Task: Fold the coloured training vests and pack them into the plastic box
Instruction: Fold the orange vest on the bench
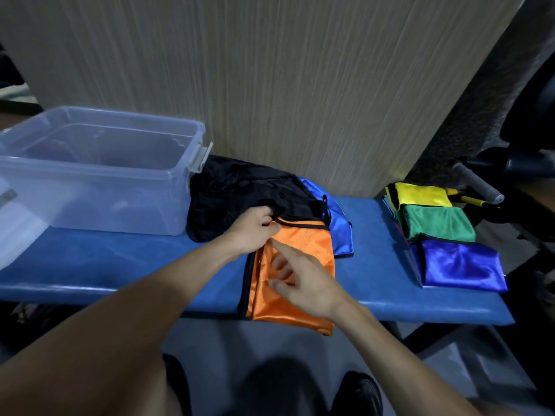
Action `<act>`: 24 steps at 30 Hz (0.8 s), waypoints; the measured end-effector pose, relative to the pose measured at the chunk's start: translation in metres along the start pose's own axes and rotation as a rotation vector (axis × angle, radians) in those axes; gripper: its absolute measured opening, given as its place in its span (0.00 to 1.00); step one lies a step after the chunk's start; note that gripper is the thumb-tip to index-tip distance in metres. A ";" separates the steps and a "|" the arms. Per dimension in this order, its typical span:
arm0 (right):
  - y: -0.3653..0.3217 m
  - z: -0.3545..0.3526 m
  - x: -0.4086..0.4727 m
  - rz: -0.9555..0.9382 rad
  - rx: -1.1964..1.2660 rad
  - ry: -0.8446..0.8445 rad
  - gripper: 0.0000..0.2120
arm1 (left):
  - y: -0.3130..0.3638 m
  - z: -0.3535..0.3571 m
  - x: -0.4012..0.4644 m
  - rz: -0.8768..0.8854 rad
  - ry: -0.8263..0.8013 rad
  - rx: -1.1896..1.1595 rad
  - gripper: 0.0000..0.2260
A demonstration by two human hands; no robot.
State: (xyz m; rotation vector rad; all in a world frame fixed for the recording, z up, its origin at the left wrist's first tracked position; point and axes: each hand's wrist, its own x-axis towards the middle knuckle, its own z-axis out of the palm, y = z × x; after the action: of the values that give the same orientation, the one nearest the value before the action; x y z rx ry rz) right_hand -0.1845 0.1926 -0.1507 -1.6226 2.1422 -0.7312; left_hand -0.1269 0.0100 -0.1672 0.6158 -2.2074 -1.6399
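On the blue padded bench point(105, 262) a clear plastic box point(99, 172) is sitting at the left end, looking empty through its walls, so packing is judged not yet begun. Black vest point(234, 190) is lying bunched just right of the box, touching its latch corner, with a blue vest point(339, 223) partly under it. Orange vest point(297, 271) is lying mid-bench, folded lengthwise, near end hanging over the front edge. Three folded vests are waiting at the right end in a row: yellow point(420, 195), green point(438, 222), and royal-blue point(462, 264).

Step in hand: folding the orange vest. Left hand point(255, 229) is pinching its black-trimmed top corner, fingers curled on the cloth. Right hand point(303, 277) is hovering or resting on the middle with fingers loosely spread, gripping nothing; contact is unclear from motion blur.

Next move likely calls for pinning the middle and bringing one end over the other, edges matched; slippery satin may slide.
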 end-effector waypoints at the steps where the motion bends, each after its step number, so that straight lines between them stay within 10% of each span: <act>1: 0.005 0.001 -0.005 -0.045 -0.042 -0.006 0.33 | -0.001 0.000 0.001 0.014 0.038 0.026 0.09; 17: 0.056 0.019 -0.044 -0.273 -0.600 -0.151 0.46 | 0.020 -0.014 -0.022 -0.028 0.206 0.379 0.14; 24: 0.064 0.025 -0.045 -0.349 -0.611 -0.087 0.38 | 0.016 -0.017 -0.057 0.031 -0.030 0.583 0.22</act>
State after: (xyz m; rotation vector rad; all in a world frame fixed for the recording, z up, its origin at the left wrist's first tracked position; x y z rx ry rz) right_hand -0.2071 0.2446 -0.2100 -2.3228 2.1655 -0.0694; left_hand -0.0719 0.0291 -0.1474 0.6921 -2.7091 -0.9775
